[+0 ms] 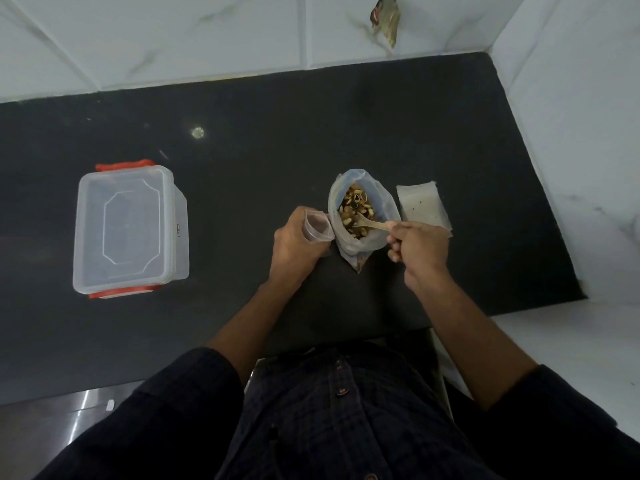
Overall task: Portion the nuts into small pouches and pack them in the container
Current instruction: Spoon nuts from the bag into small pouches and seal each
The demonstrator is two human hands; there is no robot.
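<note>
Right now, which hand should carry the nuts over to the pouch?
Right. The right hand already holds the spoon in the nut bag; the left hand holds the pouch open beside it.

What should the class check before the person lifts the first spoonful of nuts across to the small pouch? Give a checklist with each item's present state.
1. Small clear plastic pouch held mouth-open by left hand: ok.
2. Small wooden spoon gripped by right hand, bowl inside the big clear bag of mixed nuts: ok.
3. Spoon loaded: cannot tell.
4. Pouch beside the bag's mouth: ok.
5. Clear lidded container with orange clips open for packing: not ok, lid on.
6. Spare flat pouches nearby: ok.
</note>
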